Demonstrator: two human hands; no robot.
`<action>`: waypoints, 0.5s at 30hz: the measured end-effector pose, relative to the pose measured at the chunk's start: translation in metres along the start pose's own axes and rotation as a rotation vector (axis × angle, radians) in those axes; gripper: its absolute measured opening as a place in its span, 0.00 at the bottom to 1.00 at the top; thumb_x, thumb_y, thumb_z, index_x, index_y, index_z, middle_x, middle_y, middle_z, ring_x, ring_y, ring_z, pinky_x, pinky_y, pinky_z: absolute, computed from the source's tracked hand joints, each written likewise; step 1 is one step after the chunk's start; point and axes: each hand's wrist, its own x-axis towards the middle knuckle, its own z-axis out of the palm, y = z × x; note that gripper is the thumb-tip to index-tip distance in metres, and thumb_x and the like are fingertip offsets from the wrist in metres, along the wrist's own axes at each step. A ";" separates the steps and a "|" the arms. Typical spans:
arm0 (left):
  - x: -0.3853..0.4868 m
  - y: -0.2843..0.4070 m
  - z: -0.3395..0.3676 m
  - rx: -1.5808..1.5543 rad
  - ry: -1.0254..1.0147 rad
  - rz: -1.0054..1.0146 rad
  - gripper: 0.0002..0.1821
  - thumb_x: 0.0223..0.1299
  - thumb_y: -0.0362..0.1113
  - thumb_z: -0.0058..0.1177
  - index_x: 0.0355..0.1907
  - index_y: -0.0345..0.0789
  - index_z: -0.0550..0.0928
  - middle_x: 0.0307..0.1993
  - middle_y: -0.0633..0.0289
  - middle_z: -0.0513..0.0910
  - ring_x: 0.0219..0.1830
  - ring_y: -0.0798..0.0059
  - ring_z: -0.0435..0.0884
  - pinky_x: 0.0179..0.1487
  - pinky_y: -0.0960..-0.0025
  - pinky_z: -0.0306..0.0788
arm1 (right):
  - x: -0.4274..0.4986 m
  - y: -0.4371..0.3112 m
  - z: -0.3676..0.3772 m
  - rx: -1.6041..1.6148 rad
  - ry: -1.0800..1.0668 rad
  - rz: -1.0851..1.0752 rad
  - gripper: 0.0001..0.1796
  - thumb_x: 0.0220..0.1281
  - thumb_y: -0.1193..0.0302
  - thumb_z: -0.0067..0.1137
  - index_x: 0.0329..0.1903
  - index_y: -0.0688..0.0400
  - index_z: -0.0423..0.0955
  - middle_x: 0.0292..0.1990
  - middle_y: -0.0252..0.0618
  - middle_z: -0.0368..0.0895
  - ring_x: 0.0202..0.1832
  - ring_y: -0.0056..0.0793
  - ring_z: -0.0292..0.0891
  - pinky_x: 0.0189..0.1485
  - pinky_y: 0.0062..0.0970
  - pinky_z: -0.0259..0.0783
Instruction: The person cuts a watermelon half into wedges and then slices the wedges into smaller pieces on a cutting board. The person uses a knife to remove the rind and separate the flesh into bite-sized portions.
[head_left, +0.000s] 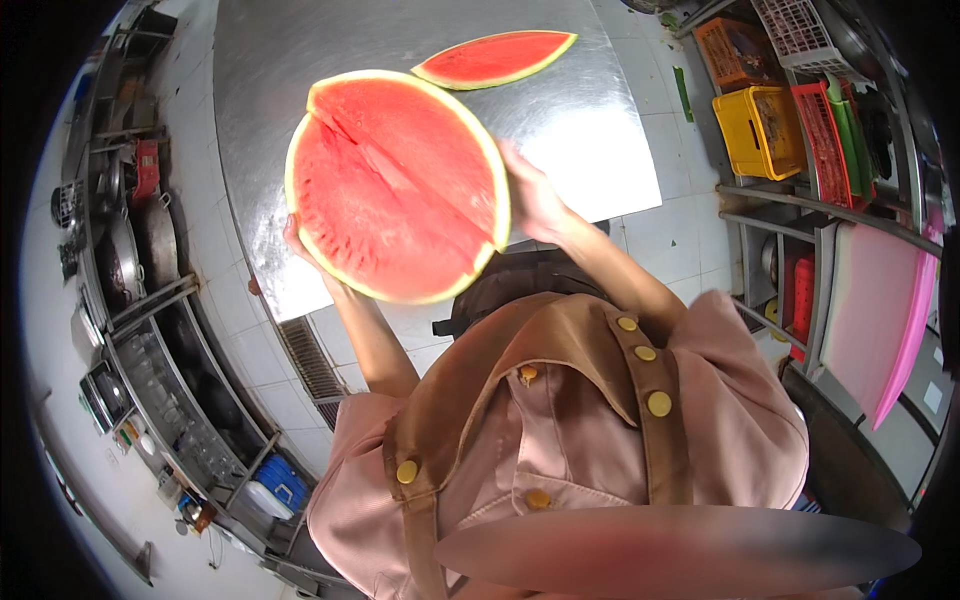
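Observation:
A large cut watermelon (397, 195) is held between my two hands, its red flesh facing up towards me. A wedge-shaped notch and a long crease run across the cut face. My left hand (304, 244) grips the rind at the lower left, with most of its fingers hidden beneath the fruit. On the right side, my right hand (534, 191) presses against the rind, its fingertips partly out of sight. Beyond the fruit, a thin watermelon slice (495, 61) lies on the stainless steel table (577, 142). Whether the large piece touches the table cannot be told.
Metal shelves with woks (120, 255) and a blue container (281, 480) line the left. To the right, racks hold a yellow crate (754, 135), a red basket (821, 142) and pink boards (874, 300). A floor drain grate (311, 360) lies near the table's left corner.

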 end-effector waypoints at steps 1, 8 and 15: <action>-0.010 -0.013 0.011 -0.005 -0.003 -0.006 0.36 0.57 0.58 0.44 0.63 0.36 0.70 0.60 0.53 0.72 0.61 0.59 0.72 0.62 0.56 0.68 | -0.012 -0.013 -0.024 0.121 -0.054 -0.019 0.38 0.71 0.44 0.36 0.71 0.60 0.53 0.71 0.46 0.55 0.72 0.36 0.53 0.73 0.40 0.50; -0.022 -0.204 0.124 -0.024 -0.031 -0.177 0.35 0.57 0.52 0.47 0.64 0.36 0.68 0.59 0.52 0.72 0.60 0.63 0.72 0.62 0.61 0.68 | -0.115 -0.087 -0.194 0.205 0.197 0.008 0.39 0.71 0.44 0.36 0.71 0.60 0.54 0.71 0.47 0.55 0.73 0.37 0.51 0.74 0.40 0.47; -0.104 -0.305 0.367 -0.161 -0.749 -0.260 0.37 0.56 0.46 0.50 0.68 0.35 0.62 0.60 0.52 0.72 0.61 0.66 0.71 0.65 0.64 0.65 | -0.266 -0.182 -0.393 0.087 0.608 0.007 0.38 0.71 0.44 0.36 0.71 0.60 0.54 0.71 0.47 0.55 0.73 0.38 0.51 0.74 0.42 0.47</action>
